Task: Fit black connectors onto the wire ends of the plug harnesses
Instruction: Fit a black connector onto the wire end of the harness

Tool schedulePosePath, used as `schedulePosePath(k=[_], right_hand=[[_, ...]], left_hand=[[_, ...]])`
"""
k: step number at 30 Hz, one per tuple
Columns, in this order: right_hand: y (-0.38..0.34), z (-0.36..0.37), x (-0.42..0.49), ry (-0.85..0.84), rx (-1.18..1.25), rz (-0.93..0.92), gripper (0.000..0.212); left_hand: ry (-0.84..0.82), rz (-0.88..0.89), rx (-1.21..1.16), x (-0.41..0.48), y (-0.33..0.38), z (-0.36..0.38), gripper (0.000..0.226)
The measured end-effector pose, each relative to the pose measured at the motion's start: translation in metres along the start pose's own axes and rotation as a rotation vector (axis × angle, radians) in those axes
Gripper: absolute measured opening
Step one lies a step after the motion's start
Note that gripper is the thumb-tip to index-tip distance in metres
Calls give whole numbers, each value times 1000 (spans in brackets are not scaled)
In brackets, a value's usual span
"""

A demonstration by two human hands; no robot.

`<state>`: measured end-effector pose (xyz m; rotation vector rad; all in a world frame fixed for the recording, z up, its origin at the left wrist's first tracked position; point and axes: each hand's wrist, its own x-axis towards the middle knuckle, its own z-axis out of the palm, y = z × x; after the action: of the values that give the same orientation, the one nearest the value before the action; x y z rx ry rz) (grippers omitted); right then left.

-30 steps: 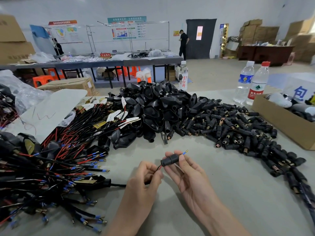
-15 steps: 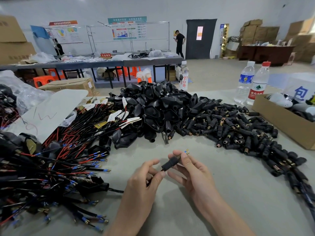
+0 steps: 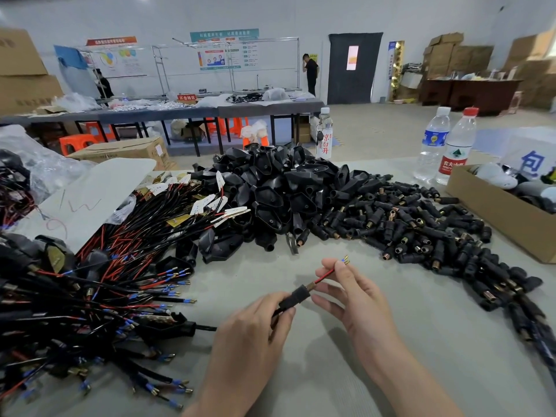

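My left hand (image 3: 252, 332) pinches a black connector (image 3: 296, 295) threaded on a harness cable. A red wire (image 3: 325, 276) comes out of the connector's brass end. My right hand (image 3: 352, 296) pinches that wire near its blue-sleeved terminals (image 3: 345, 260). The cable runs left to a black plug (image 3: 168, 325) lying on the grey table (image 3: 391, 350). A tangle of plug harnesses (image 3: 90, 296) with red and black wires covers the left. Loose black connectors (image 3: 421, 230) are heaped at the right, and black plug shells (image 3: 270, 191) are piled in the middle.
A cardboard box (image 3: 499, 212) stands at the right edge, with two water bottles (image 3: 445, 145) behind it and a third bottle (image 3: 324, 136) behind the shell pile. A white sheet (image 3: 90, 194) and plastic bags lie at the left. Two people stand by far tables.
The connector has slid down the cable toward my left hand, baring the red wire. My right hand has moved from the connector to the wire near its terminals.
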<state>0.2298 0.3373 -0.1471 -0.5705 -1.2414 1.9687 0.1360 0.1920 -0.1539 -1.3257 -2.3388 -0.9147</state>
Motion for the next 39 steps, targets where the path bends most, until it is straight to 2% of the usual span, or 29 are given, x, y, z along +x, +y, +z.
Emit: schedulePosePath(k=[7,11,14,18,25,30,33,37,39], right_hand=[[1,-1,2,42,47,24,27],[2,-2,4,66,115,51,22],[7,2,2,23,137,112,24],[16,4,-1,-13,68,160,13],[15,8,-4,-45,85,157,12],[13,9,-7,-90,10,131,16],[10,7,-5,-30,13,81,19],[6,-1,2,80,113,93,15],[7,-2,2,80,133,103,16]], left_hand=[[39,5,79,0,-8,4,13],[119,51,91,2,-12,3,8],[103,36,73,1,-13,2,11],[106,42,82,2,-13,1,10],[69,12,81,4,-20,-4,13],[-8,58,59,4,-26,-5,13],[-71,30,50,4,-32,-10,13],[-64,23,83,4,-39,-17,7],[-56,28,79,4,-40,-18,16]])
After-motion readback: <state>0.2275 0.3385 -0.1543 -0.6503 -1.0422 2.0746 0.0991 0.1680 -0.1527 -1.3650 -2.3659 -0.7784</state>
